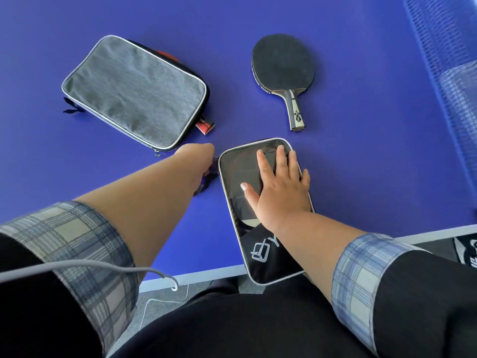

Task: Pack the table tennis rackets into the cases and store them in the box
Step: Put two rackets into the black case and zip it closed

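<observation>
A black case (pixel 240 192) with a clear window lies at the table's near edge, a racket showing through the window. My right hand (pixel 281 187) presses flat on top of it, fingers spread. My left hand (pixel 201 161) is at the case's left edge, fingers curled down out of sight, apparently on the zipper pull. A grey case (pixel 134 91) lies at the far left, partly unzipped, with a red racket handle (pixel 205 125) sticking out of its corner. A loose racket (pixel 284 68) with black rubber lies at the far right, handle toward me.
The blue table (pixel 361 164) has a white near edge (pixel 191 279). The net (pixel 449 60) runs along the right side. A grey cable (pixel 90 266) hangs across my left sleeve. No box is in view.
</observation>
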`<state>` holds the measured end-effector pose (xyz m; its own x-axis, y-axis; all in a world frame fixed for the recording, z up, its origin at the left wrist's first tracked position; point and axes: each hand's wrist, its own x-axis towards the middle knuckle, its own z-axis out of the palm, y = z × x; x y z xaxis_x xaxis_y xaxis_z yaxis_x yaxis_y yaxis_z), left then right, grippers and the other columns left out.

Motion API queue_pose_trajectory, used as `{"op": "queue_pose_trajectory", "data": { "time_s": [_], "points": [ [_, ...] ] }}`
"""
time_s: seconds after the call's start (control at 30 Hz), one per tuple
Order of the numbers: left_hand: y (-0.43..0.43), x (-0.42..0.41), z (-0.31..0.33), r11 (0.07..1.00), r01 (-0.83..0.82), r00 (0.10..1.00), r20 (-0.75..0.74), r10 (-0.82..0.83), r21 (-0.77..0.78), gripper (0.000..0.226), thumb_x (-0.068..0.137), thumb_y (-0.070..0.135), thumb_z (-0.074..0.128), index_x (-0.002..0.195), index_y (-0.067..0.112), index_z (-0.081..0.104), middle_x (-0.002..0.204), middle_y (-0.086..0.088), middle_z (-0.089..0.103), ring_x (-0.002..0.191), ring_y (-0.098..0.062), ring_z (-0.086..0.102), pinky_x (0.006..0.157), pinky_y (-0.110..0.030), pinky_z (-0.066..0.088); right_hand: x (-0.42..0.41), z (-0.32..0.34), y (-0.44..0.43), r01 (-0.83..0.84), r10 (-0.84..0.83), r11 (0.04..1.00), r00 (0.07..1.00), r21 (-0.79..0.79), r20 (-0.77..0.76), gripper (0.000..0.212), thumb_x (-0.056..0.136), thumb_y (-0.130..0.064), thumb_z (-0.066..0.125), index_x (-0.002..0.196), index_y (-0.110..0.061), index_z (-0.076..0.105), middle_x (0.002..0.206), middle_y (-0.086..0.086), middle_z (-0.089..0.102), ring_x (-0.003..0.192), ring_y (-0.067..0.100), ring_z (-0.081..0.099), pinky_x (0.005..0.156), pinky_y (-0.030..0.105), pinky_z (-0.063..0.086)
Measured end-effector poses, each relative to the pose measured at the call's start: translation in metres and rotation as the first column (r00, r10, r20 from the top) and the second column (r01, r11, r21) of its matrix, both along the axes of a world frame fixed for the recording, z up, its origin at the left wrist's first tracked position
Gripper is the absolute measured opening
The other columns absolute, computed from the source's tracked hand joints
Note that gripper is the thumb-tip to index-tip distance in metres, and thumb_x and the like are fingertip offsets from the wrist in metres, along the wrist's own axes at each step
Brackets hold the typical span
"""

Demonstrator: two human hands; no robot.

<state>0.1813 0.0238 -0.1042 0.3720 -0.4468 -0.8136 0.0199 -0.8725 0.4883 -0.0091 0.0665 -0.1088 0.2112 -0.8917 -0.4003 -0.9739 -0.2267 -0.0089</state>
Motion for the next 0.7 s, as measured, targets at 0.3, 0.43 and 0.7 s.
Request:
{"op": "queue_pose_trajectory", "data": {
  "time_s": [0.3,0.43,0.7],
  "points": [
    [0.073,-0.022,0.029,0.991,0.062,0.997,-0.047,-0.057,0.115,0.045,0.084,0.047,0.054,0.111,0.012,0.061,0.097,-0.007,0.066,0.092,-0.029,0.066,0.091,-0.038,0.049,-0.032,0.042,-0.01,0.33,-0.42,0.903,0.812,0.275,0.405,0.082,0.096,-0.042,0.06,0.162,-0.029,0.013,0.169,0.005,0.014,0.154,0.028,0.019,0.12,0.048,0.028],
    [0.101,-0.049,0.027,0.99,0.089,0.972,-0.227,-0.062,0.111,0.029,0.093,0.04,0.058,0.103,0.014,0.066,0.101,-0.002,0.07,0.091,-0.02,0.069,0.093,-0.039,0.055,-0.051,0.043,0.016,0.571,-0.725,0.681,0.615,0.458,0.311,0.05,0.095,-0.033,0.055,0.143,-0.02,0.047,0.133,0.006,0.059,0.114,0.031,0.062,0.095,0.045,0.054],
    [0.092,-0.071,0.033,0.996,0.087,0.976,-0.203,-0.081,0.02,0.024,0.097,0.028,0.058,0.113,0.015,0.047,0.104,-0.011,0.07,0.08,-0.028,0.075,0.082,-0.046,0.061,-0.065,0.055,0.012,0.532,-0.765,0.642,0.496,0.552,0.411,0.035,0.092,-0.033,0.057,0.126,-0.024,0.054,0.115,0.004,0.065,0.098,0.026,0.067,0.091,0.048,0.058]
  ]
}}
